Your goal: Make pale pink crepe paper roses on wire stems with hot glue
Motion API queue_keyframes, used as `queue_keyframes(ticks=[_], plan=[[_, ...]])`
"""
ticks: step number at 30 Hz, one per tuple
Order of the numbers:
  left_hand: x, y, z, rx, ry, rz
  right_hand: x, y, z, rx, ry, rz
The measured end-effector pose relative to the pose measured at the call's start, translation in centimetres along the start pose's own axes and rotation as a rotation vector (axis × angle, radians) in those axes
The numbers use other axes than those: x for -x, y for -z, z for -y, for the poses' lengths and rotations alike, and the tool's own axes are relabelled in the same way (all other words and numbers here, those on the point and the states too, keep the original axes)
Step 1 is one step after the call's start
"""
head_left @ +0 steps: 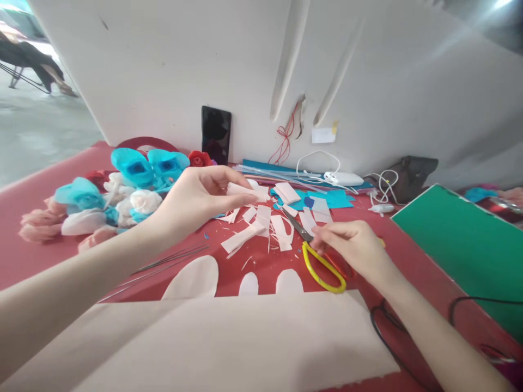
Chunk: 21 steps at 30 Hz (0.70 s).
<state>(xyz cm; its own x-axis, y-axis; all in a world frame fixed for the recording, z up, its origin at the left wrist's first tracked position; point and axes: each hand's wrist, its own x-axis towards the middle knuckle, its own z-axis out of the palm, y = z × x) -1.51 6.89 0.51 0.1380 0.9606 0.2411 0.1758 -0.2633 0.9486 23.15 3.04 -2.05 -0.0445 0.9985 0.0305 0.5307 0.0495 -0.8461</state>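
Between the thumb and fingers of my left hand is a small pale pink strip of paper, raised over the cuttings. My right hand has its fingers pinched together at the pivot of a pair of scissors with a yellow handle. The dark blades point away, toward the scraps. Pale pink paper scraps lie scattered in front of both hands. Nearer to me, several rounded pale petal shapes stick out past the edge of a large pale sheet.
Blue, white and pink fabric-like flowers are heaped at left, near thin metal wires. A phone leans on the wall. Blue pieces, a white power strip and a green board occupy the back and right. A person's legs show far left.
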Motion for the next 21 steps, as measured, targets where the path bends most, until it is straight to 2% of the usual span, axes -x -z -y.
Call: queue_keyframes(ticks=[5, 7, 10, 13, 17, 21], plan=[[0.1, 0.5, -0.1, -0.057, -0.099, 0.126, -1.3, -0.6, -0.1, -0.091, 0.074, 0.089], [0.0, 0.8, 0.0, -0.142, -0.158, 0.131, -1.7, -0.4, 0.6, -0.128, 0.103, 0.197], [-0.3, 1.4, 0.2, -0.248, -0.233, 0.125, -1.9, 0.3, 2.1, -0.158, 0.130, 0.424], [-0.6, 2.1, 0.3, -0.244, -0.298, 0.175, -2.5, 1.1, 3.0, -0.166, 0.125, 0.602], [-0.7, 2.5, 0.2, -0.230, -0.300, 0.209, -3.4, 1.6, 3.2, -0.150, 0.097, 0.653], [-0.3, 2.0, -0.1, -0.278, -0.279, 0.229, -3.1, 0.3, 4.4, -0.097, 0.110, 0.623]])
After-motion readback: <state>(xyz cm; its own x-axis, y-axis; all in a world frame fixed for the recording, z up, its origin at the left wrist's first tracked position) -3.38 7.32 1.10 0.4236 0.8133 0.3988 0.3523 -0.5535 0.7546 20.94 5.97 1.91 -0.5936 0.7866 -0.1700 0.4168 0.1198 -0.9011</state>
